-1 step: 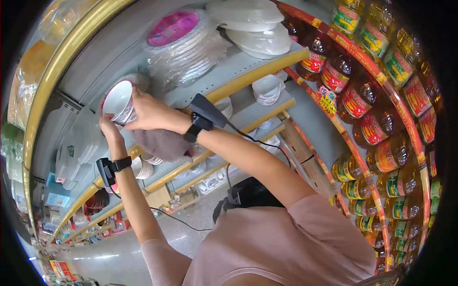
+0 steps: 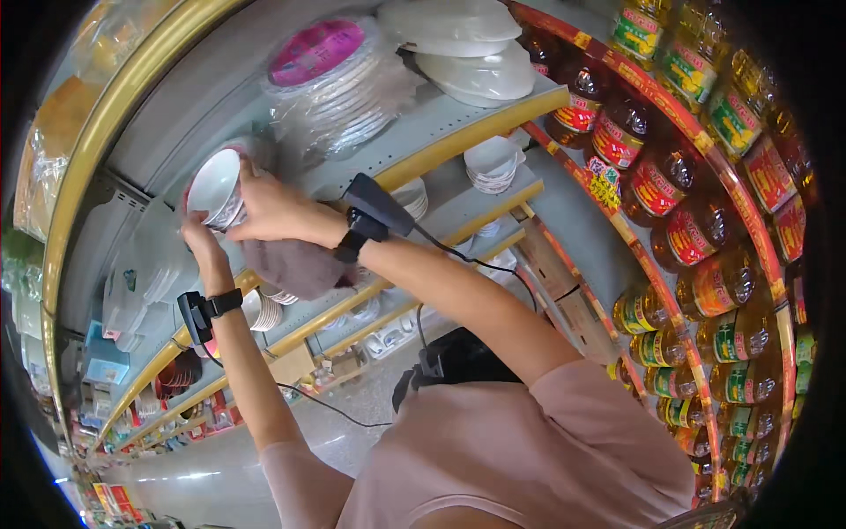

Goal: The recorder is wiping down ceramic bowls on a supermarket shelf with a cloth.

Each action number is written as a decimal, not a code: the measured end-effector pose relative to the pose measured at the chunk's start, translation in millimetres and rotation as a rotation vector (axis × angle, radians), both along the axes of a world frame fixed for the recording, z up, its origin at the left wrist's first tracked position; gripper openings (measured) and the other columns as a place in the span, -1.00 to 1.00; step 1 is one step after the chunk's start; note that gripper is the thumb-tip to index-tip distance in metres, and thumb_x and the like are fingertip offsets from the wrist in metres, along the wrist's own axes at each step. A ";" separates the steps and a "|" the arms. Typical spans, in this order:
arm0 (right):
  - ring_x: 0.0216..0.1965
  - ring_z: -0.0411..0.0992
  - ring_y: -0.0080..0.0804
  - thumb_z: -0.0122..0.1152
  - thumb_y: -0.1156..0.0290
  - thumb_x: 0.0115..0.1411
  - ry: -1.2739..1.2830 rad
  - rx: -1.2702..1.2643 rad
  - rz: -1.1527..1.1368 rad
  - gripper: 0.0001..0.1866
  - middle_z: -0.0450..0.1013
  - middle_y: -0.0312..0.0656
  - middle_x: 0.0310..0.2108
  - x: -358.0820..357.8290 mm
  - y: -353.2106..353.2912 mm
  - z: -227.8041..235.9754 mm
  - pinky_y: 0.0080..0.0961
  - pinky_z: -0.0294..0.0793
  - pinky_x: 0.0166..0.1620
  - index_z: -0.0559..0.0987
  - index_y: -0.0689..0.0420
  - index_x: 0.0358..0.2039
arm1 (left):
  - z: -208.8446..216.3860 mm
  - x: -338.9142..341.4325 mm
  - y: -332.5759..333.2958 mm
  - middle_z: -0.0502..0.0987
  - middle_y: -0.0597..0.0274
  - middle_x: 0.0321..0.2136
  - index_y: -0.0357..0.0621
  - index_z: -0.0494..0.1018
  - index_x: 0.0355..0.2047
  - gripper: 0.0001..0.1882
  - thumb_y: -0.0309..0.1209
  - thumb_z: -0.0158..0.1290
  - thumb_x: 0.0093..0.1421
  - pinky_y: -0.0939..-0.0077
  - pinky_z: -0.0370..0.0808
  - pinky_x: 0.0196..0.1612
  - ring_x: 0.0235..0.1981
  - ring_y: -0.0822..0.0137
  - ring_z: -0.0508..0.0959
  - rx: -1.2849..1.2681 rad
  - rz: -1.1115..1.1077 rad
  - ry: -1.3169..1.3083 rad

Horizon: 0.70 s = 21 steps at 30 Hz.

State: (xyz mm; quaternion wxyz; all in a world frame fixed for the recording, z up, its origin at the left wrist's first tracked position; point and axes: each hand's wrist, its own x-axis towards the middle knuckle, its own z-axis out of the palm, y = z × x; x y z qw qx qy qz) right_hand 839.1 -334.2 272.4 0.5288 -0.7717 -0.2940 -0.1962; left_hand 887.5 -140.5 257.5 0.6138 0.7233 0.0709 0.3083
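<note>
A white bowl (image 2: 214,183) with a patterned outer side is tilted at the shelf, its pale inside showing. My right hand (image 2: 280,210) is closed on its right side, fingers on the rim. My left hand (image 2: 202,231) grips its lower edge, thumb at the rim. Behind it shows the reddish edge of another bowl or stack, mostly hidden. A grey-brown cloth (image 2: 300,267) hangs below my right hand; whether that hand also holds it is hidden.
Plastic-wrapped plates (image 2: 339,97) and white dishes (image 2: 476,75) stand on the gold-edged shelf (image 2: 480,128). Lower are stacked white bowls (image 2: 495,165). Clear plastic-wrapped ware (image 2: 145,264) is at left. Oil bottles (image 2: 656,189) fill the right racks. Cables (image 2: 467,258) run from both wrist devices.
My hands and the bowl have shifted only very slightly to the left. Both grips stay the same.
</note>
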 end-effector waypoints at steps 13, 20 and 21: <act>-0.65 0.42 -0.18 0.29 0.36 -0.11 -0.115 -0.103 0.419 0.16 0.41 -0.03 -0.65 -84.7 -31.3 30.5 -0.39 0.39 -0.54 -0.41 0.21 0.24 | 21.7 -153.2 -51.4 0.32 -0.01 -0.01 -0.24 0.06 0.14 -0.37 -0.24 -0.13 0.08 0.15 0.35 0.02 0.03 0.05 0.34 -0.511 -0.198 -0.191; -0.43 0.48 -0.31 0.49 0.15 -0.31 0.214 -0.164 0.496 -0.40 0.49 -0.15 -0.46 -120.0 -85.1 -16.2 -0.45 0.43 -0.32 0.49 0.22 -0.28 | -60.6 -221.0 -60.6 0.42 0.03 -0.14 -0.36 0.23 0.02 -0.45 -0.30 -0.16 0.02 0.28 0.37 -0.03 -0.10 0.14 0.44 -0.704 -0.032 -0.097; -0.43 0.48 -0.31 0.49 0.15 -0.31 0.223 -0.165 0.515 -0.40 0.49 -0.15 -0.46 -121.1 -89.2 -25.5 -0.45 0.43 -0.32 0.49 0.22 -0.28 | -74.6 -227.1 -61.7 0.43 0.04 -0.15 -0.35 0.24 0.01 -0.45 -0.31 -0.16 0.01 0.30 0.38 -0.03 -0.12 0.14 0.45 -0.732 -0.060 -0.074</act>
